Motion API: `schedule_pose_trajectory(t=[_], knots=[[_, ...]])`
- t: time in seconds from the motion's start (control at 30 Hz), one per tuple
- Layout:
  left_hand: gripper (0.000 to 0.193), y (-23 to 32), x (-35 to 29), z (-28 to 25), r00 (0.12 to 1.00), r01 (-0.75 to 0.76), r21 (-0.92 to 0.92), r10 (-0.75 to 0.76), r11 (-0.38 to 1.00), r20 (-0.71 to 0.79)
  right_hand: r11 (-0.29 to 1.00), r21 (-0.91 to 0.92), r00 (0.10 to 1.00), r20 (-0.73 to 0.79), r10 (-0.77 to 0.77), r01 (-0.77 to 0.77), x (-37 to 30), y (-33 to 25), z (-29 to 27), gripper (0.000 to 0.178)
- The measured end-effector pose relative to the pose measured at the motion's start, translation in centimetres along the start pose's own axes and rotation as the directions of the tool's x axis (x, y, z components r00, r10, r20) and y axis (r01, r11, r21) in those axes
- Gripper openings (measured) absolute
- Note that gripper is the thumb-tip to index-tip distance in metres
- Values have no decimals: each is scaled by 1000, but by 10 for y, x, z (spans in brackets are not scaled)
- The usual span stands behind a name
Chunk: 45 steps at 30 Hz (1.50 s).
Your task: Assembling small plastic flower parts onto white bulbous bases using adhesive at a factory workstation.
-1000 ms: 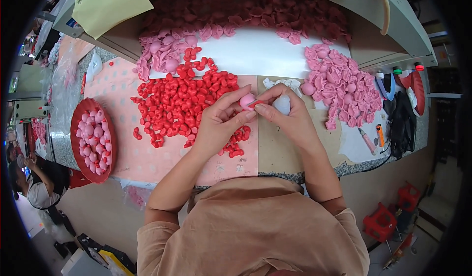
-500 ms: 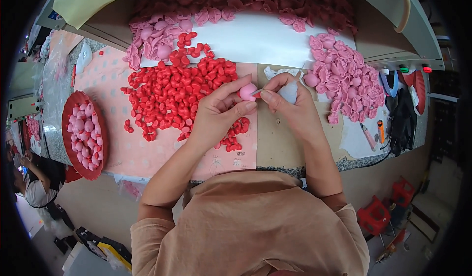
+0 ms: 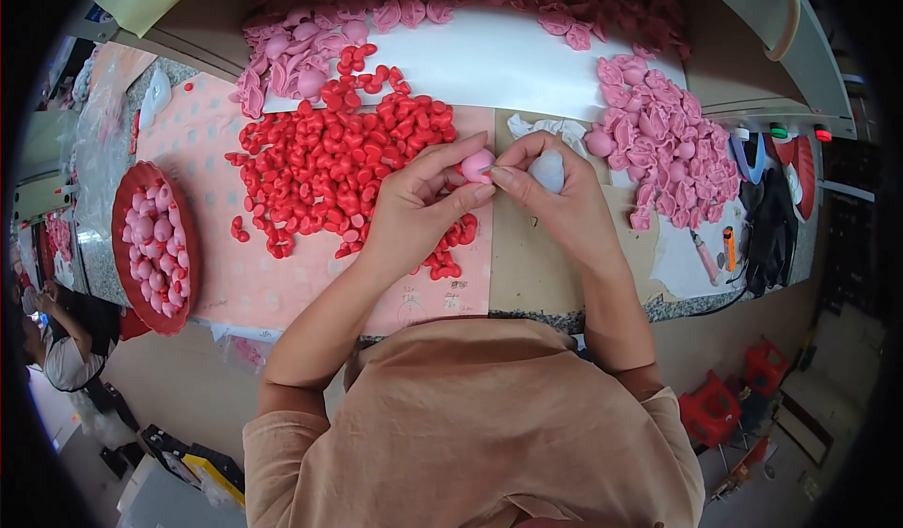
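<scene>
Between the fingertips of my left hand [image 3: 421, 197] is a small pink ball [image 3: 478, 164], with a bit of red showing at its left side. My right hand [image 3: 557, 206] is closed around a small pale, translucent squeeze bottle [image 3: 547, 173], and its thumb and forefinger come right up to the ball. A thin greyish tip shows between those fingers and the ball; its exact contact is hard to make out. Beneath and left of my hands spreads a heap of glossy red bow-shaped pieces [image 3: 329, 166] on a pink sheet [image 3: 235, 274].
A red scalloped bowl [image 3: 191, 288] of pink balls with red parts stands at the left. Pink ruffled pieces [image 3: 673, 147] are heaped at the right, more at the back. A crumpled white tissue [image 3: 550, 131], orange lighter [image 3: 729, 248] and pink tube [image 3: 705, 257] lie rightward. Another person [image 3: 71, 340] is far left.
The red piece seen at my right fingertips is no longer there; red now shows at the ball's left side, and a greyish tip is near the ball. The view has shifted slightly.
</scene>
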State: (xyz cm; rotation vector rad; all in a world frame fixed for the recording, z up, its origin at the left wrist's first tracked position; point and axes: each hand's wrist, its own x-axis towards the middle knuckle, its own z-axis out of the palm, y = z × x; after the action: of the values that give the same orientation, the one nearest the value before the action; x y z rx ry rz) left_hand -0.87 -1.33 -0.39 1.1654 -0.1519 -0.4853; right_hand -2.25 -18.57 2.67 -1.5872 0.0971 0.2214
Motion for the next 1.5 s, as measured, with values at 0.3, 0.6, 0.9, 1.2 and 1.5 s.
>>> schedule_pose_trajectory(t=[0.3,0.6,0.9,1.2,1.5], knots=[[44,0,-1,-1,1000,15,8,-15,1000,4,999,-16,999,-2,-34,34,-2,-1,3,15],[44,-1,-2,0,1000,18,-10,-18,1000,0,997,59,999,35,38,-40,-1,-5,1,13],[45,1,-1,-4,999,49,-31,-49,998,7,995,85,998,38,41,-44,-2,-4,-1,13],[45,0,0,-2,999,39,-16,-39,999,1,1000,19,999,33,-2,1,-1,0,-7,13],[45,-1,0,-4,998,55,-22,-55,998,1,1000,-18,1000,28,-7,7,0,-1,-6,12]])
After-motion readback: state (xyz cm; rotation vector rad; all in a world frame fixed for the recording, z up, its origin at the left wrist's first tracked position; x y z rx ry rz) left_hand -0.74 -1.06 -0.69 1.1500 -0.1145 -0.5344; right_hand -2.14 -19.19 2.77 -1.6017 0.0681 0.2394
